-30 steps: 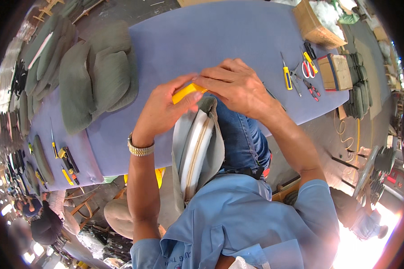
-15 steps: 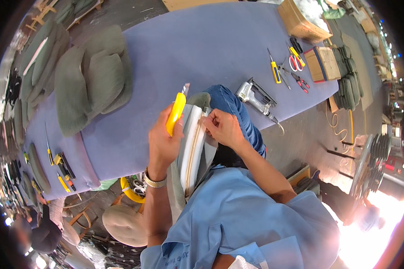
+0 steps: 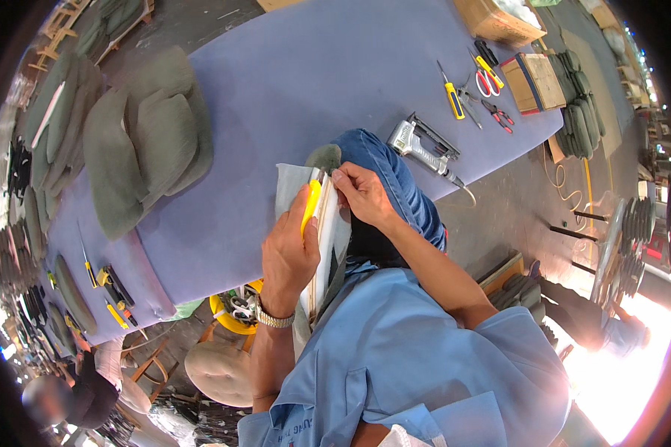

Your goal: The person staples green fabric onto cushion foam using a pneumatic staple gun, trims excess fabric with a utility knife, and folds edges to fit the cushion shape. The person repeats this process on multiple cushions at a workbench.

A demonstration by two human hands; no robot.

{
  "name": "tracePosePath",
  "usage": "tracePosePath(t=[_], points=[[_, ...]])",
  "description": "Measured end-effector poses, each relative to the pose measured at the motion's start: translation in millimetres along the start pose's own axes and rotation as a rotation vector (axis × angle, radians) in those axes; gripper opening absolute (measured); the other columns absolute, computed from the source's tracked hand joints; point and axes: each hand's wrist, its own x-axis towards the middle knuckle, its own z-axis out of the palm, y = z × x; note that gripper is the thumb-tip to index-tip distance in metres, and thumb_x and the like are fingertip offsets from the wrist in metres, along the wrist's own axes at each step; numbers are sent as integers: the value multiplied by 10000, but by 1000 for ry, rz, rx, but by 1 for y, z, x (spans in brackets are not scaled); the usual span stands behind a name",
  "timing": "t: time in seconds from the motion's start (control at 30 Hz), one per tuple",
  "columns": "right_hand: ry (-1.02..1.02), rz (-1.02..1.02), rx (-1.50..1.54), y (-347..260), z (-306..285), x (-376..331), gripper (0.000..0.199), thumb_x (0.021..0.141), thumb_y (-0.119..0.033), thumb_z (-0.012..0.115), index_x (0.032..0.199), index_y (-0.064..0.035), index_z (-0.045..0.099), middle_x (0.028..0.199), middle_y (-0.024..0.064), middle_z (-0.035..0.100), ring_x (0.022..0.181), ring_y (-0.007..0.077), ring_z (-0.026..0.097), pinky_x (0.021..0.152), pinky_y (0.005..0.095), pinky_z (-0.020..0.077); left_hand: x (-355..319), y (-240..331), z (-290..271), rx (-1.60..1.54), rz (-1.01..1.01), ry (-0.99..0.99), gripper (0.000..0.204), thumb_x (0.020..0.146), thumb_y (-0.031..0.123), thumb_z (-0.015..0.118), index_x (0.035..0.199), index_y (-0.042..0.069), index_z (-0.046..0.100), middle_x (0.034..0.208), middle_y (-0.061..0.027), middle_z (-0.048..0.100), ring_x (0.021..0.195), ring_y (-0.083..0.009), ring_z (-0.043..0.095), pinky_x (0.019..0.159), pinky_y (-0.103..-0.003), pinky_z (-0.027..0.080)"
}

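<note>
A yellow utility knife point(image 3: 311, 205) is gripped in my left hand point(image 3: 289, 249). Its front end points down to the wooden edge of an upholstered panel point(image 3: 322, 261), and its blade is not visible. The panel stands on edge against my lap, with white padding, a wood strip and a pale grey fabric flap point(image 3: 291, 182) showing. Beyond its far end is a rounded green upholstered part point(image 3: 325, 156). My right hand point(image 3: 364, 195) is closed, thumb and fingers pinching the panel's cover at the far right edge.
On the blue padded table point(image 3: 291, 82), a staple gun point(image 3: 425, 149) with a hose lies to the right. Farther off are a screwdriver point(image 3: 452, 100), scissors point(image 3: 488, 84), pliers point(image 3: 497, 115) and a cardboard box point(image 3: 533, 83). Green cushions point(image 3: 156, 134) are piled at left.
My left hand has turned the knife over from blade up to front end down at the panel's edge. My right hand still pinches the cover, slightly farther away.
</note>
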Motion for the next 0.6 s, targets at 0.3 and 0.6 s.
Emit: tracePosePath(t=[0.3,0.6], points=[[-22,-8,13,4,-2,0,326,1089,-260,567,848,-46,621,647,0,578,591,78,549,562,279,445,3,1,9,95,-26,-64,509,1025,139,549,1524,66,481,924,-196,654,841,-400,660,722,-513,545],[-22,-20,130,12,-1,2,308,1092,-243,572,856,-48,612,682,-21,564,617,66,553,571,265,446,10,17,5,223,-120,-149,515,1025,157,556,1526,82,467,902,-178,650,784,-392,676,654,-509,561]])
